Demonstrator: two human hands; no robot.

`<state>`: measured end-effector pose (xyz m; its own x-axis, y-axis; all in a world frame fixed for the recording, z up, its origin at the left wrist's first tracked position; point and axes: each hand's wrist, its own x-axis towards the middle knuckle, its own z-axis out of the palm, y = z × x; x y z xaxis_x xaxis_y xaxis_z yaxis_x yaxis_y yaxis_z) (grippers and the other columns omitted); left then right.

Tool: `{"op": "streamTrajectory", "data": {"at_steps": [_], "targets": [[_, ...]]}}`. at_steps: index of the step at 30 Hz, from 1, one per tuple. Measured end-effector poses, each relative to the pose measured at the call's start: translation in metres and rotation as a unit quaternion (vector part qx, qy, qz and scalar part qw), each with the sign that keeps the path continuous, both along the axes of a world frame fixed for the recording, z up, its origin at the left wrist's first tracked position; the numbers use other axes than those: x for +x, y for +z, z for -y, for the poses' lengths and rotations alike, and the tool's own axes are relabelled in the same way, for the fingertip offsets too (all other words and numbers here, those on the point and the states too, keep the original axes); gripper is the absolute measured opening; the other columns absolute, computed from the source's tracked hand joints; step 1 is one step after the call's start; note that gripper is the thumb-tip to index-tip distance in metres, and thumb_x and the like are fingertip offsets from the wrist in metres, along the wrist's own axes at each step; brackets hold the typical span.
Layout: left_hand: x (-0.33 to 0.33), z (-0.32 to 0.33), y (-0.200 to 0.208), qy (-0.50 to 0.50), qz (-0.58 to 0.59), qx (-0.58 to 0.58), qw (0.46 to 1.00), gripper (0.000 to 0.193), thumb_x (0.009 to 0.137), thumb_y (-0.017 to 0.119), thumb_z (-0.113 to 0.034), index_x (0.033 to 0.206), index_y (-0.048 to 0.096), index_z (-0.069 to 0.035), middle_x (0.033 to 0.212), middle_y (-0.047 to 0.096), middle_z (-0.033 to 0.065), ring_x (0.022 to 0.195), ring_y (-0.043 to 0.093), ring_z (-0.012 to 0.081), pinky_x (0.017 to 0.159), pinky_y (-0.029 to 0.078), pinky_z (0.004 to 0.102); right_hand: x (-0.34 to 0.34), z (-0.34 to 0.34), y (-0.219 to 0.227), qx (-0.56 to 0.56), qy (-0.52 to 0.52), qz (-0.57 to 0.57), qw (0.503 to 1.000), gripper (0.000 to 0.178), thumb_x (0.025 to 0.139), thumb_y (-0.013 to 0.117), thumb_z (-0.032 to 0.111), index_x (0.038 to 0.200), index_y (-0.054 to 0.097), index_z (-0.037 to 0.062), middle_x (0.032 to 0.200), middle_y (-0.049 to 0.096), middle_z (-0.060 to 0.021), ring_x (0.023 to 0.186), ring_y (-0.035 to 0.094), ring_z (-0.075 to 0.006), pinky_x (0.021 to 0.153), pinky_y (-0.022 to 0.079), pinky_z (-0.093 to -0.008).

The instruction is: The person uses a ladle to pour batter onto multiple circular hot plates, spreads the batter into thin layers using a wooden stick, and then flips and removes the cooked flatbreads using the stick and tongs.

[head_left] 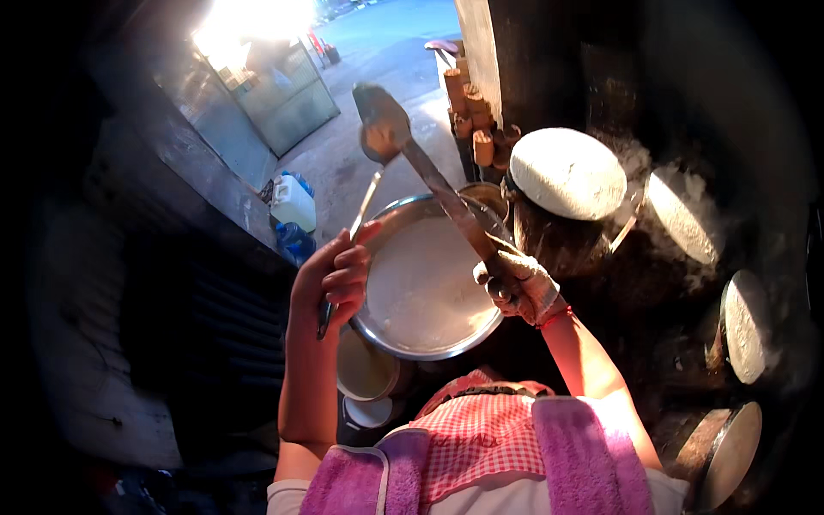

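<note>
Clasping a slim metal tool point(369, 197) in the left hand point(339, 279) and a long ladle point(443, 189) in the gloved right hand point(519, 281), with both grips closed. Reaching forward at left and right of a metal basin point(429, 354). Slanting the dark, broad-headed ladle far and leftward, close by the tool's tip.

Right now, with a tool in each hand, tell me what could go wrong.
The thin metal tool in the left hand could slip against the long paddle gripped by the right hand. If either tool fell, the pale mixture in the wide metal bowl might splash. Steam shows near the round pale discs, so reaching that way might risk a scald.
</note>
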<state>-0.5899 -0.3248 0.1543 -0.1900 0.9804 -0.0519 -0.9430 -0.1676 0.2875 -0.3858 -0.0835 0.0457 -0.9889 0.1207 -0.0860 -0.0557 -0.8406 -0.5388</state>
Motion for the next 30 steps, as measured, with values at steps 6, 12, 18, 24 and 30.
{"op": "streamTrajectory", "data": {"at_steps": [6, 12, 18, 24, 30], "targets": [[-0.021, 0.07, -0.106, 0.017, 0.365, -0.082, 0.927, 0.049, 0.109, 0.031, -0.019, 0.141, 0.028, 0.018, 0.084, 0.043, 0.0051, 0.057, 0.044, 0.0115, 0.047, 0.041, 0.027, 0.069, 0.017, -0.113, 0.046, 0.122, 0.195, 0.972, 0.064, 0.094, 0.065, 0.023, 0.149, 0.038, 0.0012, 0.091, 0.069, -0.0151, 0.052, 0.057, -0.0117, 0.04, 0.041, -0.0203], [-0.031, 0.073, -0.119, 0.033, 0.3, -0.076, 0.95, 0.051, 0.109, 0.035, -0.02, 0.147, 0.027, 0.012, 0.074, 0.037, 0.0014, 0.049, 0.039, 0.0089, 0.043, 0.037, 0.0243, 0.119, 0.011, -0.049, 0.126, 0.058, 0.338, 0.931, 0.064, 0.092, 0.068, 0.018, 0.145, 0.041, -0.0037, 0.088, 0.07, -0.0162, 0.053, 0.062, -0.0147, 0.043, 0.05, -0.0236], [-0.036, 0.041, -0.165, 0.053, -0.266, -0.389, 0.88, 0.035, 0.105, 0.051, -0.017, 0.138, 0.047, -0.005, 0.068, 0.037, -0.0035, 0.048, 0.032, 0.0044, 0.04, 0.03, 0.0212, 0.052, 0.043, -0.014, 0.66, -0.26, 0.227, 0.667, 0.043, 0.088, 0.069, 0.0, 0.131, 0.06, -0.0002, 0.106, 0.066, -0.0082, 0.095, 0.064, -0.0182, 0.088, 0.051, -0.0302], [-0.073, 0.008, -0.21, -0.097, -0.047, -0.378, 0.919, 0.029, 0.105, 0.051, -0.016, 0.13, 0.05, -0.003, 0.068, 0.033, -0.0044, 0.049, 0.031, 0.0036, 0.04, 0.025, 0.0191, 0.109, 0.053, -0.041, 0.616, -0.356, 0.33, 0.621, 0.046, 0.088, 0.071, -0.001, 0.132, 0.059, 0.0006, 0.113, 0.067, -0.0083, 0.099, 0.064, -0.0153, 0.09, 0.052, -0.0278], [0.068, -0.068, -0.189, -0.238, -0.338, -0.392, 0.822, 0.024, 0.104, 0.052, -0.016, 0.126, 0.057, -0.008, 0.066, 0.037, -0.0043, 0.047, 0.03, 0.0041, 0.04, 0.025, 0.023, 0.302, 0.132, -0.067, 0.044, -0.528, 0.448, 0.72, 0.034, 0.097, 0.064, 0.015, 0.128, 0.06, 0.0026, 0.092, 0.068, -0.0059, 0.057, 0.056, -0.0068, 0.043, 0.041, -0.0204]]}}
